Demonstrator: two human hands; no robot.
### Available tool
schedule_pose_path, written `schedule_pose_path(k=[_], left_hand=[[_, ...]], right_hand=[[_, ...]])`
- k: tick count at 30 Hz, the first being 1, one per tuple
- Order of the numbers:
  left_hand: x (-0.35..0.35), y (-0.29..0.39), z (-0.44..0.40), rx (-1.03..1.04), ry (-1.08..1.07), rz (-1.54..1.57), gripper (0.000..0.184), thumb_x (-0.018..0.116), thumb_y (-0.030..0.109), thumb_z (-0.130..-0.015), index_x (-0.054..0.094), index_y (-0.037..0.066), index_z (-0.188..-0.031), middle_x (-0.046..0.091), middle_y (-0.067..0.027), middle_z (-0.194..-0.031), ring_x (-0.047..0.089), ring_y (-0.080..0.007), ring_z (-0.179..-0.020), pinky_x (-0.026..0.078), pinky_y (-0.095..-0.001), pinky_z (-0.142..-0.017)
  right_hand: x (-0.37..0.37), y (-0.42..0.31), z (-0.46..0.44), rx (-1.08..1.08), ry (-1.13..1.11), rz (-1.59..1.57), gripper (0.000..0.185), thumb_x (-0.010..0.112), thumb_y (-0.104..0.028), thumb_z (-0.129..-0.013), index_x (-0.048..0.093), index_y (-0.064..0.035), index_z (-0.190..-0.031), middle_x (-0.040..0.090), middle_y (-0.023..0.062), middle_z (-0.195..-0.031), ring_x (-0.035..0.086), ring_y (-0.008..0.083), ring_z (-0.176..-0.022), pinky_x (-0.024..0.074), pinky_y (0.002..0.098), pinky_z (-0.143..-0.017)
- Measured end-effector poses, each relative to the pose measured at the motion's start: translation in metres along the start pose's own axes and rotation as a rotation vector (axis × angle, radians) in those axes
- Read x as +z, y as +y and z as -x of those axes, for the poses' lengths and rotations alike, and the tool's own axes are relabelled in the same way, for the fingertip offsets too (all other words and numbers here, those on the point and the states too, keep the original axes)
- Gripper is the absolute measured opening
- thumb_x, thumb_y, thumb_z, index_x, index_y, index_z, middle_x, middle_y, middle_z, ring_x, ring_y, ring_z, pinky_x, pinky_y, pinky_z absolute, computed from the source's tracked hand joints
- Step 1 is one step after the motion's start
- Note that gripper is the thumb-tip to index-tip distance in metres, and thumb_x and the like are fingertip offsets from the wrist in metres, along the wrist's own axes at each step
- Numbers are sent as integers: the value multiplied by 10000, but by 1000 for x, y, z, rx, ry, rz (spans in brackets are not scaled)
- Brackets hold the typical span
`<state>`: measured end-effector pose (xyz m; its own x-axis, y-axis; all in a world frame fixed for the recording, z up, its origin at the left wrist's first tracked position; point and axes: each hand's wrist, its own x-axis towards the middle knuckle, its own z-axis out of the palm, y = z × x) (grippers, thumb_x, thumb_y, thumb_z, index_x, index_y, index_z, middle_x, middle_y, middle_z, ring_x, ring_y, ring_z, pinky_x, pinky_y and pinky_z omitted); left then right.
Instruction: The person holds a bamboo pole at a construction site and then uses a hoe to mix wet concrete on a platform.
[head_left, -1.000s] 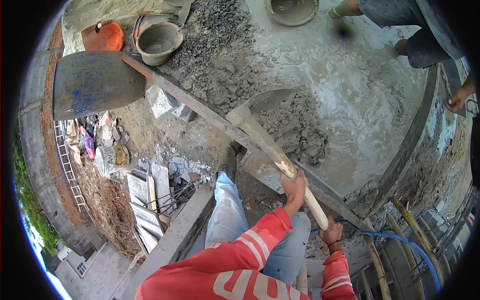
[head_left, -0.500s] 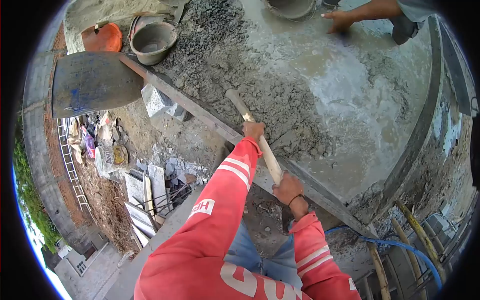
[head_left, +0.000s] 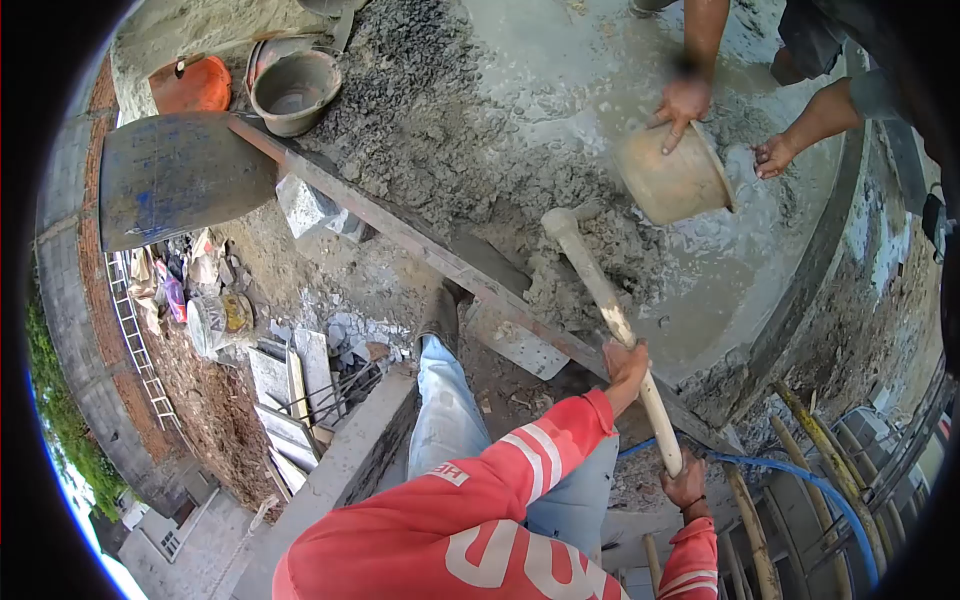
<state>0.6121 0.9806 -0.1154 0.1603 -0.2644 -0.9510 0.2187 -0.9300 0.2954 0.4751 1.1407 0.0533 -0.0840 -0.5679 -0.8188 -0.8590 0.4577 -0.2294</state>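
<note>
My left hand (head_left: pixel 626 366) is wrapped round the middle of a pale wooden handle (head_left: pixel 605 290). Lower down, near the handle's end, my right hand (head_left: pixel 685 484) grips it too. The handle slants up and left over a dark wooden board (head_left: pixel 430 250) to a thick head socket above a heap of wet grey mix (head_left: pixel 560 275); the tool's blade is mostly hidden in the mix. Just beyond it, a co-worker's hand (head_left: pixel 683 108) holds a tilted basin (head_left: pixel 668 180) by its rim. The co-worker's other hand (head_left: pixel 773 157) is beside the basin.
A blue-stained drum (head_left: pixel 180 180), a grey bucket (head_left: pixel 295 92) and an orange container (head_left: pixel 205 85) stand at upper left. A concrete ledge (head_left: pixel 350 450), slabs (head_left: pixel 270 385) and rods lie lower left. Bamboo poles (head_left: pixel 825 440) and a blue hose (head_left: pixel 800 480) are at lower right.
My hands were extended over the mix half a second ago; both have since drawn back down and right with the handle. The co-worker's hands have come in with the basin.
</note>
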Motion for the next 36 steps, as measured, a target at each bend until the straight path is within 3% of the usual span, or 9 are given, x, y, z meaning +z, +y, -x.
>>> schedule_pose_path(k=[5,9,15,20,27,30,32,35,36], left_hand=[[-34,71,60,204,-4,299,165,612,-1,-815,487,16,-920,506,-49,-619,501,-142,-454,418,-289,-415],[-120,230,36,643,83,442,225,557,-37,-840,450,34,-1024,497,-53,-650,477,-136,-454,412,-283,-424],[-176,404,-95,1198,380,215,188,606,19,-857,436,-16,-929,531,-72,-651,532,-157,-485,452,-305,-418],[-123,310,-284,671,503,-537,515,659,134,-702,486,-128,-1109,627,-287,-1044,653,-409,-936,523,-430,-839],[-128,226,-171,555,355,-426,474,677,100,-730,509,-32,-1153,658,-238,-948,667,-372,-900,521,-443,-768],[-146,152,-84,346,170,-378,562,690,147,-731,483,-53,-1214,623,-269,-1079,610,-420,-1017,477,-438,-900],[-154,147,-50,769,259,-209,409,681,60,-777,517,-44,-1137,614,-165,-894,632,-263,-708,523,-388,-668],[-174,223,-21,604,166,202,328,610,9,-850,478,-36,-1147,573,-127,-838,570,-179,-557,481,-311,-507],[-179,255,-32,811,190,260,280,565,-15,-884,438,-32,-1133,555,-108,-808,523,-136,-486,425,-266,-428]], right_hand=[[31,-5,-22,-8,201,82,481,719,-172,-644,566,-37,-1079,653,201,-834,613,433,-759,452,508,-721],[20,-161,-147,-373,507,-9,332,743,-176,-612,533,-98,-858,611,127,-650,608,355,-599,467,461,-566],[-39,-361,-314,-508,411,-161,428,718,-195,-685,585,-56,-1068,665,215,-804,647,406,-733,510,495,-637],[21,-315,-336,-211,295,-208,419,715,-210,-721,607,-46,-1091,673,238,-883,651,416,-850,519,492,-732],[46,-283,-202,12,220,-230,404,715,-220,-708,608,-31,-1049,670,251,-823,651,441,-822,521,519,-751],[98,-231,-125,153,199,-154,497,739,-200,-641,600,-29,-1087,677,221,-835,651,429,-810,533,497,-759],[100,-220,-127,82,234,-107,492,735,-199,-639,602,-34,-1083,674,218,-812,655,421,-782,534,494,-733],[94,-245,-173,-225,457,-127,439,714,-164,-619,603,-49,-1028,627,189,-687,629,394,-639,505,477,-591],[87,-262,-214,-372,539,-165,385,710,-151,-610,592,-60,-965,599,168,-645,603,385,-609,488,478,-571]])
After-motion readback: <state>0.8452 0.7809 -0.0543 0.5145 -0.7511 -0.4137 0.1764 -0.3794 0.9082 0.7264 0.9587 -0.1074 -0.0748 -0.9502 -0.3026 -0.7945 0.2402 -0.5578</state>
